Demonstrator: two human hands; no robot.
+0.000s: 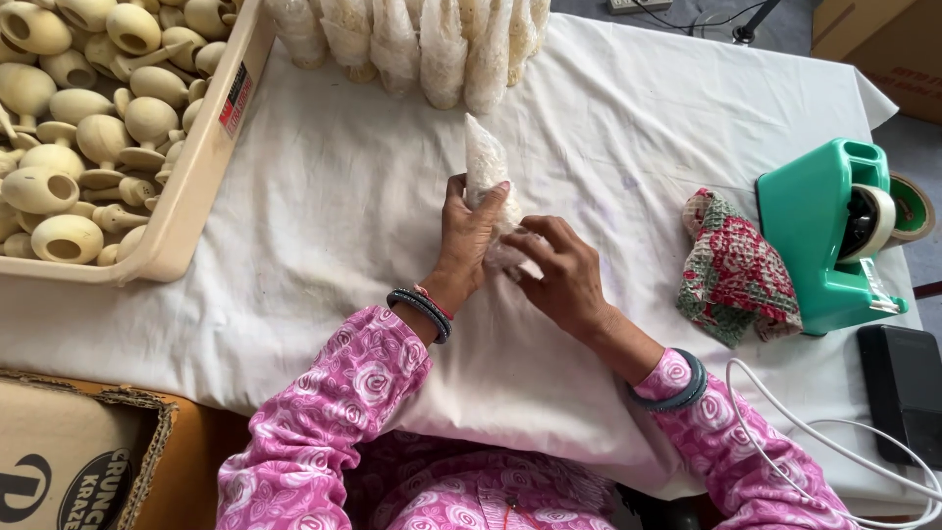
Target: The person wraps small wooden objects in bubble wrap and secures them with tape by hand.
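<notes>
Left hand [469, 233] and right hand [561, 272]: both grips closed on small clear bubble-wrap packet [486, 169], above white-clothed worktop [334, 206].

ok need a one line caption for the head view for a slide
Both hands, left hand and right hand, grip a wrapped white bundle over a white cloth, beside a tray of wooden pieces.

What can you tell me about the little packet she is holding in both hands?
The packet is a narrow pouch of clear, crinkly wrap, probably plastic, around something pale, whitish and lumpy. It points away from her over the white cloth, its far tip tapering. The left hand wraps its lower half, thumb along the side; the right hand pinches the near end, which is mostly hidden. It matches the row of packets at the table's far edge.
</notes>
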